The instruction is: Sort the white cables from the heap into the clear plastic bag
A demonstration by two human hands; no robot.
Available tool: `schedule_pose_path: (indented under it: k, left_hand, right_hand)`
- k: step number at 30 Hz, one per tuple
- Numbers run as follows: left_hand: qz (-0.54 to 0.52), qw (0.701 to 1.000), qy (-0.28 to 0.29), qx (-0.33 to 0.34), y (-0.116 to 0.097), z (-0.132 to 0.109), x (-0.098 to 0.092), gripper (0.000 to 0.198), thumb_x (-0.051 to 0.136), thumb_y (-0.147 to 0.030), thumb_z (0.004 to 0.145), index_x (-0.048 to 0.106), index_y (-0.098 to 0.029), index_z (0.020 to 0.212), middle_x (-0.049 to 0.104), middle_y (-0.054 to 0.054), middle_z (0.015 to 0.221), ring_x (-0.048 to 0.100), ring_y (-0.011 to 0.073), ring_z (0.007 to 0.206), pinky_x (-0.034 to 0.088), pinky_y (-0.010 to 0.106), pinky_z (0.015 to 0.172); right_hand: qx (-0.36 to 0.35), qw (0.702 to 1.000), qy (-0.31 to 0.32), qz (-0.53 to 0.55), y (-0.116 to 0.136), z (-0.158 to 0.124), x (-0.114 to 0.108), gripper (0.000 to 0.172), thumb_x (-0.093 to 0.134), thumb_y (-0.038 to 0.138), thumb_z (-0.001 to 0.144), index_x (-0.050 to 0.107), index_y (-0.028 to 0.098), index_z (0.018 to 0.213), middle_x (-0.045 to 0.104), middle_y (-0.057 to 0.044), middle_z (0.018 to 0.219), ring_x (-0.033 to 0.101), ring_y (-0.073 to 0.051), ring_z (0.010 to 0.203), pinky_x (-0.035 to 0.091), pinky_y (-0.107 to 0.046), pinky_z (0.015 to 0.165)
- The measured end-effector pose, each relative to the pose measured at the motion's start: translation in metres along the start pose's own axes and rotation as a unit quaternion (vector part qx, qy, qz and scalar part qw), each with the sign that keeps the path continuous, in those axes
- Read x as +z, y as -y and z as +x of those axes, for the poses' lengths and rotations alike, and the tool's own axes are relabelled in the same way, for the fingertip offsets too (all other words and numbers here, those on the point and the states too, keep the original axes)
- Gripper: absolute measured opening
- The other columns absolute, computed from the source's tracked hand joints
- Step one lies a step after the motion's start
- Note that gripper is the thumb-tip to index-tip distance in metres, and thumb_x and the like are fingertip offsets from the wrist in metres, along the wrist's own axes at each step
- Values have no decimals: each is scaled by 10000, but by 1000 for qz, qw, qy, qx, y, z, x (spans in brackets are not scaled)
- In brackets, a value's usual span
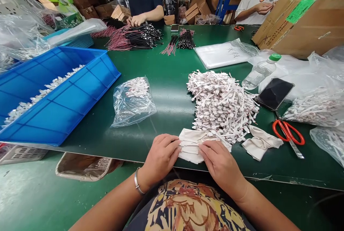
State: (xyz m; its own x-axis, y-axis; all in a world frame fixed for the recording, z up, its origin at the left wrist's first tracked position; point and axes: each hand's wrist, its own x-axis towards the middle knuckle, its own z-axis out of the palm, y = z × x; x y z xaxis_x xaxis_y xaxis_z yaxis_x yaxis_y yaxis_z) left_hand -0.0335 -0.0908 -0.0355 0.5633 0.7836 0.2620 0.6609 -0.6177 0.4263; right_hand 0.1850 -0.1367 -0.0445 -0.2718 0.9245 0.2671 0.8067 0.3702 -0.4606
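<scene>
My left hand and my right hand meet over a folded white cloth at the table's front edge. Fingers of both hands are closed in a pinch, with thin short white cables stretching between them across the cloth. How many there are is hard to tell. Just beyond the cloth rises a large pile of short white cables with connectors. A second crumpled white cloth lies to the right of my right hand.
Red-handled scissors, a phone and a water bottle lie at right. To the left are a clear bag of cables and a blue bin. Across the green table, two people sit near black-pink wire bundles and a carton.
</scene>
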Motion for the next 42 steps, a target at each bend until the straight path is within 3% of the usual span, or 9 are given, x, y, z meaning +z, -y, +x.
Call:
schedule_pose_path:
  k: [6,12,15,20,27,32,37,40,42]
  left_hand:
    - [-8,1000,-13,15,0,-1,0,251,491,-162,858,574,-216,1089,620,70,1067,538,200,979,411,398,890]
    - [2,999,-26,44,8,1,2,240,527,-149,839,574,-194,1070,617,84,1048,542,208,961,419,403,874]
    - [2,998,-24,54,12,3,6,235,534,-156,837,578,-197,1065,617,84,1047,545,212,956,423,407,865]
    - [3,998,-42,44,14,1,7,213,542,-156,831,587,-201,1034,628,83,1015,554,220,937,428,416,839]
    - [-73,992,-99,-6,18,-3,-2,178,521,-176,840,599,-228,991,618,73,1014,559,217,961,457,393,829]
    - [-162,981,-103,25,-14,35,-22,191,508,-189,852,606,-254,1002,609,56,1035,555,197,983,461,359,845]
    - [-332,938,87,53,-74,82,-37,432,588,-380,802,511,-243,1204,547,86,1197,500,228,1086,411,386,928]
    - [-476,837,269,-18,-93,93,-36,353,570,-474,790,612,-171,966,607,50,851,543,143,724,444,252,621]
    - [-554,771,301,-86,-94,94,-34,316,593,-460,780,587,-144,786,521,-11,653,441,75,558,334,188,496]
  right_hand:
    - [24,995,-98,-11,-22,-16,-21,184,519,164,855,614,168,1012,623,-96,927,550,-216,878,457,-385,826]
    - [204,935,-219,-188,-92,-55,-77,174,492,278,864,616,174,928,633,-110,919,565,-252,892,436,-421,844]
    - [238,918,-206,-242,-118,-66,-95,242,468,309,865,623,155,969,638,-125,941,560,-269,916,426,-433,845]
    - [212,949,-146,-182,-136,-46,-88,296,537,362,822,659,170,1011,624,-119,1061,533,-280,1018,396,-449,897]
    - [239,935,-241,-104,-124,-28,-96,270,495,381,845,676,180,837,661,-98,927,566,-255,931,412,-446,870]
    - [282,864,-307,283,-57,-33,-134,259,511,468,831,596,224,856,620,-40,776,577,-187,699,481,-320,643]
    - [238,815,-158,504,2,-26,-145,222,554,459,815,581,240,836,554,-8,676,519,-156,600,447,-281,551]
    - [241,790,-106,554,13,-21,-140,202,568,426,820,590,226,840,546,-2,685,496,-139,609,425,-261,555]
    - [250,767,-107,581,14,-18,-135,205,582,421,813,589,217,823,540,4,685,483,-129,606,417,-251,561]
